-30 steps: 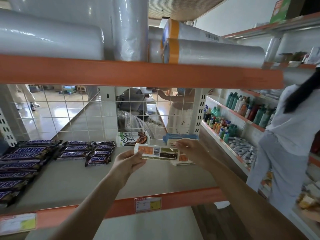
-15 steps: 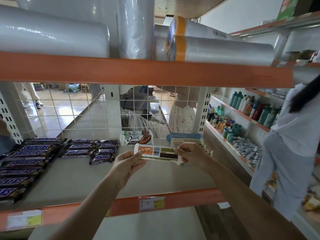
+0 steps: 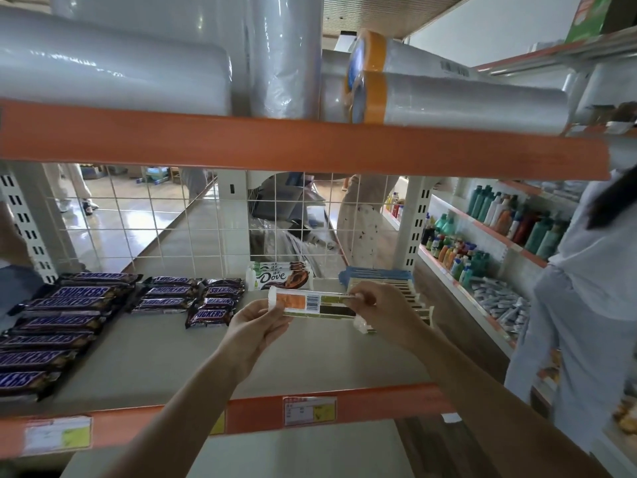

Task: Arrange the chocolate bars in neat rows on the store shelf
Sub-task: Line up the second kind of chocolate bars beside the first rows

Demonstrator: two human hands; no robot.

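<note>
Both hands hold one white chocolate bar (image 3: 317, 303) flat above the grey shelf (image 3: 155, 357), its back with a barcode facing me. My left hand (image 3: 256, 326) pinches its left end and my right hand (image 3: 382, 305) pinches its right end. Behind my right hand lies a fanned stack of similar bars (image 3: 410, 298). White Dove bars (image 3: 279, 276) stand at the back by the wire grid. Several dark Snickers bars (image 3: 86, 294) lie in rows at the left, with a smaller group (image 3: 206, 317) beside them.
An orange beam (image 3: 275, 143) above carries large plastic-wrapped rolls (image 3: 448, 98). A wire grid (image 3: 172, 222) closes the shelf's back. The orange front rail (image 3: 379, 401) bears price labels. A person in light clothes (image 3: 586, 305) stands at the right beside shelves of bottles (image 3: 499, 219).
The bar has stayed between my two hands at about the same spot over the shelf. The view has shifted slightly.
</note>
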